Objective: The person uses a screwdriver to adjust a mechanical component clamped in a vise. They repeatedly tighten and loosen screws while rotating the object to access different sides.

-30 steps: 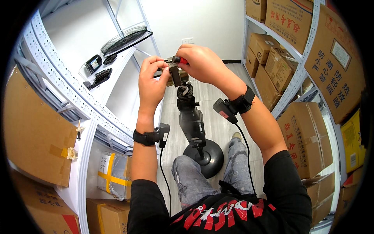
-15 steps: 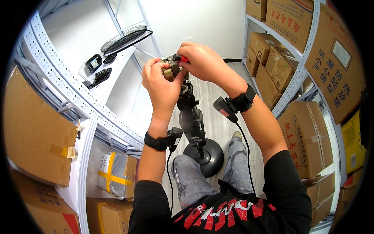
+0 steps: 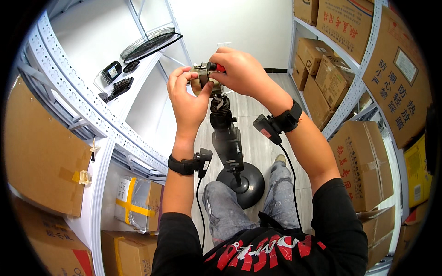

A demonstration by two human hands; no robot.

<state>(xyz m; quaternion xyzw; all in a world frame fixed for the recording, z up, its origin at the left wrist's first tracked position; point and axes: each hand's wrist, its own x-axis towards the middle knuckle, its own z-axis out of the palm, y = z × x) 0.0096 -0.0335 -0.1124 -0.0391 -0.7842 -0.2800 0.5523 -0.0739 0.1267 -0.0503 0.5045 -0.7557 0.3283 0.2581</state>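
My left hand [image 3: 189, 99] grips a brass-coloured metal motor housing [image 3: 201, 78] atop a black fan stand [image 3: 226, 145], thumb and fingers round its side. A red-and-black tool [image 3: 220, 68], looking like a screwdriver, is closed in my right hand [image 3: 241, 76] at the housing's upper right; its tip is hard to make out. The stand rises from a round black base [image 3: 248, 193] on the floor, between my legs. Both wrists wear black strapped devices with cables.
On the left shelf [image 3: 136, 73] lie a fan grille [image 3: 147, 41] and black plastic parts [image 3: 122, 85]. Cardboard boxes [image 3: 334, 80] fill the right rack; more boxes [image 3: 46, 147] stand at lower left. A white wall closes the far end.
My left hand has shifted right and wrapped further round the housing, exposing more brass-coloured metal. My right hand has barely moved.
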